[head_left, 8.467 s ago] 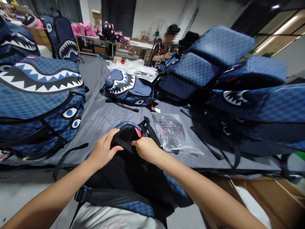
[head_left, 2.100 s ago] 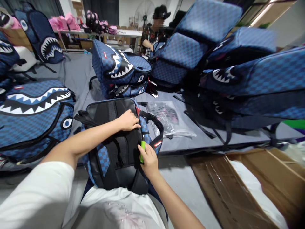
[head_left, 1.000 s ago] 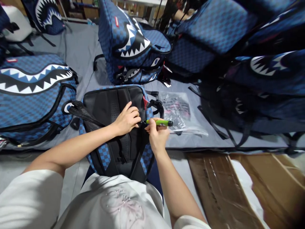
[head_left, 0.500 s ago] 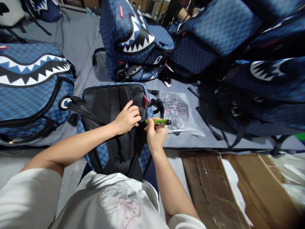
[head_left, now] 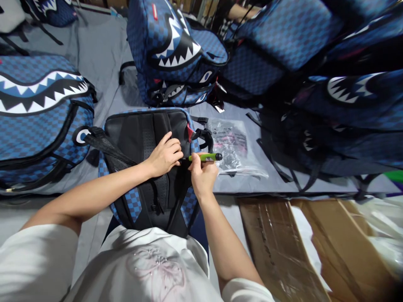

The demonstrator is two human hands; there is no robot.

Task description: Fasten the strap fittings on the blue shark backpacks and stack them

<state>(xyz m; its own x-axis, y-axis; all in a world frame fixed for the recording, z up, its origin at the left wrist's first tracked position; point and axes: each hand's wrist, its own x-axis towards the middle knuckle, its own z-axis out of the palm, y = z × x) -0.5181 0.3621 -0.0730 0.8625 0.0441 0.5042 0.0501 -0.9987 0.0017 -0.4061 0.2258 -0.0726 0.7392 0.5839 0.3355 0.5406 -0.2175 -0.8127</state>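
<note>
A blue checkered backpack (head_left: 138,138) lies with its black back panel up, hanging over the near edge of the grey table. My left hand (head_left: 164,154) rests on that panel near the right shoulder strap, fingers curled and pinching at the fabric. My right hand (head_left: 202,175) is closed round a green pen-like tool (head_left: 204,157) with a black tip at its right end. The tool lies level, and its left end meets the strap just beside my left fingers.
More shark-mouth backpacks surround me: one at the left (head_left: 37,109), one behind (head_left: 173,54), a pile at the right (head_left: 315,84). A clear plastic bag (head_left: 231,149) lies right of my hands. An open cardboard box (head_left: 308,247) stands below the table edge. Another person's arm (head_left: 239,10) shows far back.
Over the last second both hands stayed on the strap with the green tool level. Two seconds ago the tool pointed upright and lower. The view has tilted down slightly.
</note>
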